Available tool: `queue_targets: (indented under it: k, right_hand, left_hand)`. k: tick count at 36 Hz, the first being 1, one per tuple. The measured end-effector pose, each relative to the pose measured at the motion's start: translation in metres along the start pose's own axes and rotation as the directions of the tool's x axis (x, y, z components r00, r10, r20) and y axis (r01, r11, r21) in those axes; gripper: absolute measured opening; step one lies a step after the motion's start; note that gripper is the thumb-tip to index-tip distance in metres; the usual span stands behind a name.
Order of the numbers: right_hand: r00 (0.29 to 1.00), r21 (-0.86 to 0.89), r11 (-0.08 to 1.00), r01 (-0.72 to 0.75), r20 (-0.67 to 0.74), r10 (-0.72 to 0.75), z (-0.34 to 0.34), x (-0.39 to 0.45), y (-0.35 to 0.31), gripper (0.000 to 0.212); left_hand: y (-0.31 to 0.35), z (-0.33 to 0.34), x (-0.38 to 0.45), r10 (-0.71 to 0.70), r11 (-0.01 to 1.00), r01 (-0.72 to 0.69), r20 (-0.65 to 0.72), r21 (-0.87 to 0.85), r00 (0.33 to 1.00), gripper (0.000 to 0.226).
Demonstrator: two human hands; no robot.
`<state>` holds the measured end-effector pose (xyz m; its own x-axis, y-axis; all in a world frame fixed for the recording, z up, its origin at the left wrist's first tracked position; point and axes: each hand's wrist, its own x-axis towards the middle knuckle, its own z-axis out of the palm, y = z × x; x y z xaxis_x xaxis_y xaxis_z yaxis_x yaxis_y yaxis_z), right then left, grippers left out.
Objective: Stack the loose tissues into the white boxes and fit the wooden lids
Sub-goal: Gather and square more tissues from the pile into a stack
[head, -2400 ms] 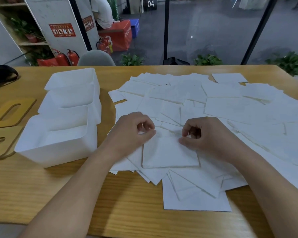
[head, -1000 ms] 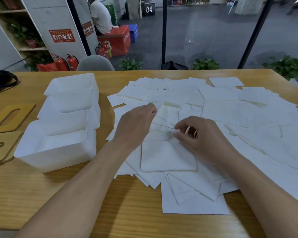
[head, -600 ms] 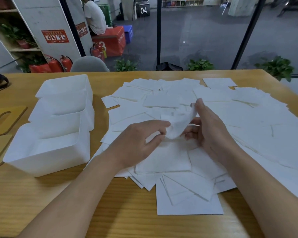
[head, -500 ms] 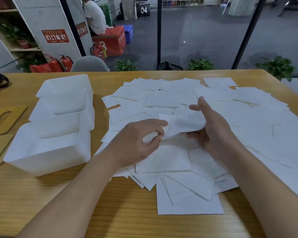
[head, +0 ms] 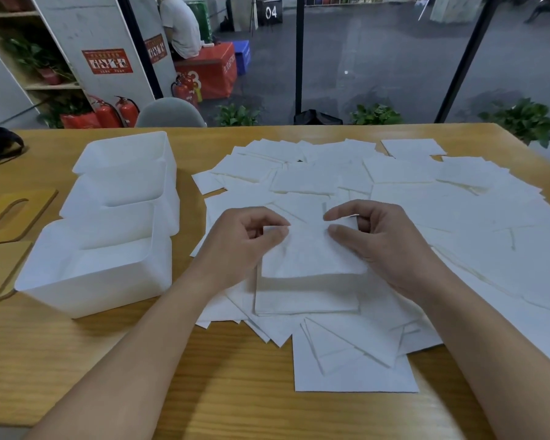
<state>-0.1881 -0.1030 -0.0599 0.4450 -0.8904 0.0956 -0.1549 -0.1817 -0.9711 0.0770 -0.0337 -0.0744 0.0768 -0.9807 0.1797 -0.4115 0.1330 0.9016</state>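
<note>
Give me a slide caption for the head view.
Both hands pinch a tissue above a small stack.

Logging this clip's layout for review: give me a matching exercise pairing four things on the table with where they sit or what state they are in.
Things:
1. nearest white box
2. wooden lids
3. held tissue
4. small neat stack

Places or states:
A. pinched at its far corners by the left hand and right hand
B. flat at the table's far left edge
C. directly under the lifted sheet
D. open, no lid on it

Pairs: 1-D, 2-B, 3-A, 4-C
</note>
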Motion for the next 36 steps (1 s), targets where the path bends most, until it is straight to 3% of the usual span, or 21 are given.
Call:
queue_targets:
  k: [3, 9, 20, 29, 33, 36]
  right_hand:
    - [0.998, -0.128, 0.991, -0.029, 0.049, 0.036, -0.005, 0.002, 0.003, 0.01]
    - [0.969, -0.33, 0.943, -0.042, 0.218, 0.119, -0.01, 0.001, 0.002, 0.012]
    - [0.979, -0.496, 0.868, 0.03, 0.191, 0.075, -0.009, 0.003, 0.007, 0.017]
    - [0.991, -0.536, 0.834, 0.131, 0.073, -0.108, -0.01, 0.004, 0.011, 0.017]
    - [0.99, -0.537, 0.832, 0.142, 0.099, -0.105, 0.004, 0.002, 0.013, 0.012]
    - [0.989, -0.566, 0.812, 0.141, 0.123, -0.085, 0.009, 0.0, 0.015, 0.012]
  left_hand:
    - [0.0, -0.011, -0.004, -0.053, 0.998, 0.057, 0.094, -0.036, 0.994, 0.008]
    - [-0.007, -0.021, -0.011, -0.065, 0.994, 0.051, 0.163, 0.094, 0.985, 0.017]
    - [-0.008, -0.012, -0.013, -0.025, 0.954, -0.016, 0.132, 0.301, 0.991, 0.017]
    - [-0.011, -0.001, 0.0, 0.068, 0.949, -0.026, -0.126, 0.313, 0.99, 0.005]
    - [-0.007, 0.011, 0.017, 0.133, 0.886, -0.093, -0.057, 0.453, 0.989, 0.017]
    - [-0.006, 0.019, 0.029, 0.173, 0.802, -0.151, 0.016, 0.578, 0.985, 0.014]
